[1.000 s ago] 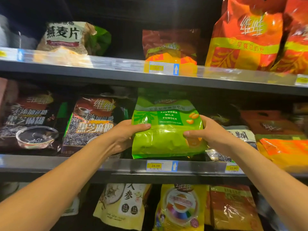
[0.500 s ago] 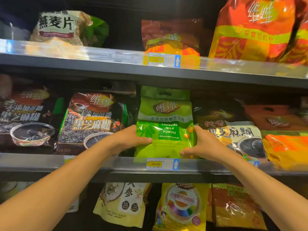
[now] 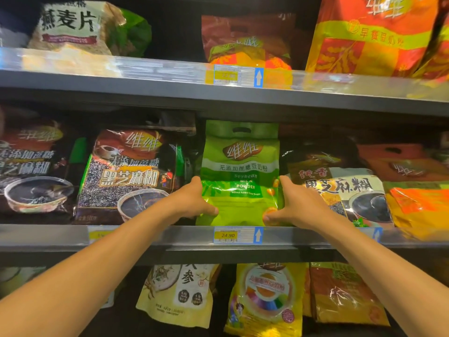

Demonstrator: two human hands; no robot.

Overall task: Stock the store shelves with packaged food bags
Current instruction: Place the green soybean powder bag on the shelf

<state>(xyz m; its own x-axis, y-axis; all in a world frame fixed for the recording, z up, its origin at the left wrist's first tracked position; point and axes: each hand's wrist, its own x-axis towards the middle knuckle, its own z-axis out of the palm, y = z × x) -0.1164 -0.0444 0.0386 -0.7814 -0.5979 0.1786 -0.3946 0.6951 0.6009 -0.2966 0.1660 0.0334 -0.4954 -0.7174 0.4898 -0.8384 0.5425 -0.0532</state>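
Note:
A green soybean milk powder bag [image 3: 241, 166] stands upright on the middle shelf [image 3: 184, 235], above the 24.90 price tag [image 3: 237, 235]. My left hand [image 3: 194, 203] grips the bag's lower left side, thumb across its front. My right hand [image 3: 294, 203] grips the lower right side the same way. The bag's bottom edge is hidden behind the shelf's front rail.
A black sesame paste bag [image 3: 131, 173] stands just left of the green bag and another sesame bag [image 3: 340, 190] just right. Orange bags [image 3: 413, 190] fill the far right. The upper shelf [image 3: 170, 83] holds oat and orange bags; yellow bags [image 3: 264, 297] hang below.
The green bag went from tilted, in front of the shelf, to upright on the shelf between the sesame bags. Both hands slid down to its lower sides.

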